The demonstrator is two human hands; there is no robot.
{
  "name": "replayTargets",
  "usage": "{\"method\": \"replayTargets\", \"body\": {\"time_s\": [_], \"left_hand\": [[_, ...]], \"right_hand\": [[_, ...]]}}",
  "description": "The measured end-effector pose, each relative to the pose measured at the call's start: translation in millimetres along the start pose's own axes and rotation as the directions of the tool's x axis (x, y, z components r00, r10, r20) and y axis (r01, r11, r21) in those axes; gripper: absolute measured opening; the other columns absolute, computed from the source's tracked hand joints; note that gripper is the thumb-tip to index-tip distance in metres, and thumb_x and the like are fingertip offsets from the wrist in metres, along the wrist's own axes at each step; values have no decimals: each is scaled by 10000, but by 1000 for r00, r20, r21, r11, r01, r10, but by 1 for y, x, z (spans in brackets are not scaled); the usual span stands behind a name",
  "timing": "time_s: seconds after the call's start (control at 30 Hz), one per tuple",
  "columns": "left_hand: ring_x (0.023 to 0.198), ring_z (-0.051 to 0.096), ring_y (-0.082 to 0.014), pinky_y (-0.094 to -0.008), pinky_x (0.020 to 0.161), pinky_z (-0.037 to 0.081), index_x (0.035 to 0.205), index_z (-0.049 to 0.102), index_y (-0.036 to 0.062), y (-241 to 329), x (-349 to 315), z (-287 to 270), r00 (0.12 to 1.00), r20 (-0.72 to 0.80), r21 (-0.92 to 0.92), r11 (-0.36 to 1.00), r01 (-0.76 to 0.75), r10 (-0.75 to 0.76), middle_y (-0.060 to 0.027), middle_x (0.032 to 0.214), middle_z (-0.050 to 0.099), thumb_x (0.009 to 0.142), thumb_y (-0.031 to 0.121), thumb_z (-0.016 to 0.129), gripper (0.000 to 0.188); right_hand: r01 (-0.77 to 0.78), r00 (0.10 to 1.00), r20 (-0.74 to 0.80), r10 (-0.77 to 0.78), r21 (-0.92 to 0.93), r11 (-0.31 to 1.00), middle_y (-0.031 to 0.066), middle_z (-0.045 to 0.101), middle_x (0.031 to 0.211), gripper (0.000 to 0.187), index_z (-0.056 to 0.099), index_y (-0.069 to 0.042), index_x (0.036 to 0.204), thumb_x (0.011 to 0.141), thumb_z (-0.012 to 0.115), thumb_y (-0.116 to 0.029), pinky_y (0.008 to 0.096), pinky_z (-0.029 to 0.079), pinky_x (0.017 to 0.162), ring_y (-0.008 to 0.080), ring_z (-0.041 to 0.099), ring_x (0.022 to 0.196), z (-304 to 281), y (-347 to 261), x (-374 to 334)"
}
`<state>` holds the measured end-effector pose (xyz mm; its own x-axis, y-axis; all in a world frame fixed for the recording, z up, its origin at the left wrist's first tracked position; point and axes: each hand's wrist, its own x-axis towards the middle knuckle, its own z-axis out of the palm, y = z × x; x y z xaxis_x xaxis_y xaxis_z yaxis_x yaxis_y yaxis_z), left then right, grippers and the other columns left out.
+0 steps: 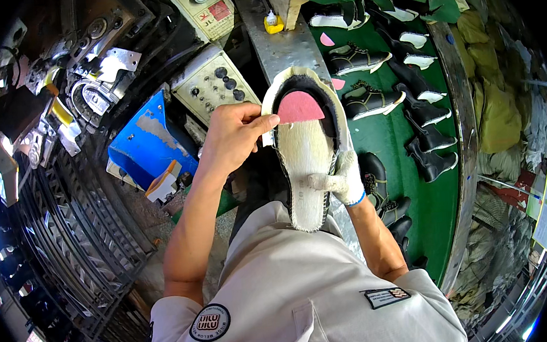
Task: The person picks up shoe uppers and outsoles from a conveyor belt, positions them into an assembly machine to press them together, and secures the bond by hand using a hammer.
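An unfinished shoe is held in front of my body with its bottom facing up and its wider, cream-edged end pointing away from me. Its pale insole shows in the middle. A pink half-round piece lies across the wider end, inside the raised edge. My bare left hand pinches that edge on the left between thumb and fingers, close to the pink piece. On the shoe's right side, my white-gloved right hand grips it with the thumb laid over the insole; its other fingers are hidden.
Several black shoes stand on a green conveyor belt to the right, with a small pink piece among them. Ahead are a metal plate and a control box with knobs. A blue machine part and machinery occupy the left.
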<state>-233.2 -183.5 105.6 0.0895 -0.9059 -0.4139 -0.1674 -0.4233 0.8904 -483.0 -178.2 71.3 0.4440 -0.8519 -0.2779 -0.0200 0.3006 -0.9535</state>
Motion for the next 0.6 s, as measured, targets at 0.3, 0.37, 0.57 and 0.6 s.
{"method": "replayTargets", "body": {"time_s": [0.3,0.37,0.57,0.6], "left_hand": [[532,545,-48,-218,484,430,937,774,-35,-1,-17,-28,997,-54,-36,998,-54,52,-6,679,649,945,135,758,171],[529,539,-46,-221,478,423,944,773,-39,-3,-19,-32,998,-62,-95,995,-32,26,-4,670,640,946,160,765,199],[499,477,-37,-241,451,328,918,775,-20,10,-23,-35,996,-88,4,1000,-26,27,26,625,594,906,278,826,302],[494,470,-38,-244,449,321,899,773,-19,8,-21,-36,995,-91,7,1000,-30,31,29,614,585,898,277,833,303]], "right_hand": [[-117,989,102,109,81,990,165,660,1265,1091,421,46,1491,568,912,-265,411,573,964,260,686,1109,24,-6,7],[-112,990,99,102,100,989,162,666,1254,1066,442,51,1474,572,913,-268,408,576,960,258,688,1102,28,-8,8],[-56,994,95,49,72,996,142,696,1209,916,536,63,1390,606,923,-210,388,578,943,229,694,1053,37,-11,12],[-50,994,104,42,71,996,133,716,1177,827,587,66,1344,633,925,-190,373,567,947,209,694,1032,38,-11,11]]}}
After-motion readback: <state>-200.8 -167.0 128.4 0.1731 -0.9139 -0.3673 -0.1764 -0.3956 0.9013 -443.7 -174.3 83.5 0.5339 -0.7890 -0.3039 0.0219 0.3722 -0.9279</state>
